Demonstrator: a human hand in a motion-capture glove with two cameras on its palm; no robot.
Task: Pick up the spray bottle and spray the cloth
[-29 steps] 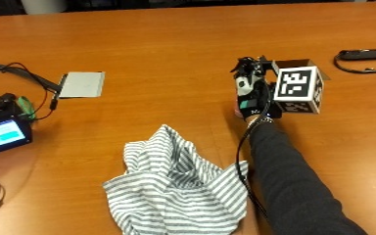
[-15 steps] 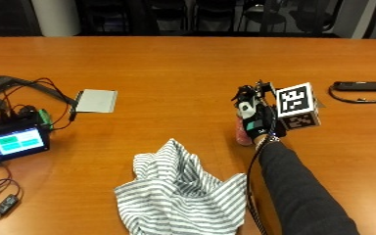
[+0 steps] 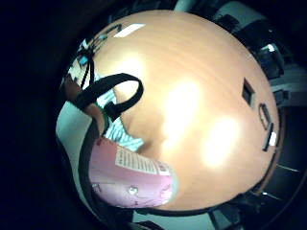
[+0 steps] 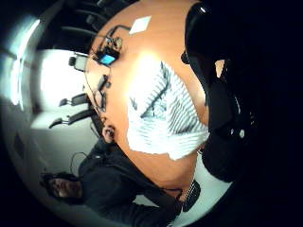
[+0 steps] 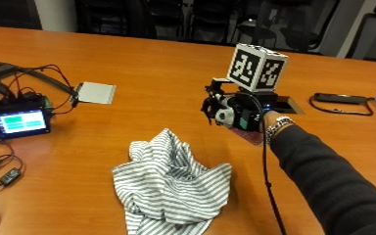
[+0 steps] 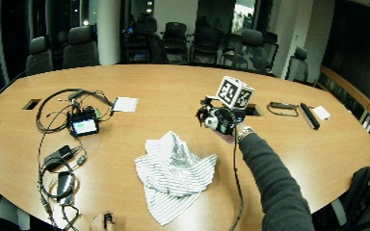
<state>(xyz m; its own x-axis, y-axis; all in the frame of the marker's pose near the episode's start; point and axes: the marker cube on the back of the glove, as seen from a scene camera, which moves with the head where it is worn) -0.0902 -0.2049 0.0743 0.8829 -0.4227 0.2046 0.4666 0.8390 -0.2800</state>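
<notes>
The gloved right hand grips the pink spray bottle above bare table, the striped cloth crumpled just beside it.

I see only a pink sliver of the spray bottle below my hand; its nozzle is hidden. Label print too blurred to read.
</notes>
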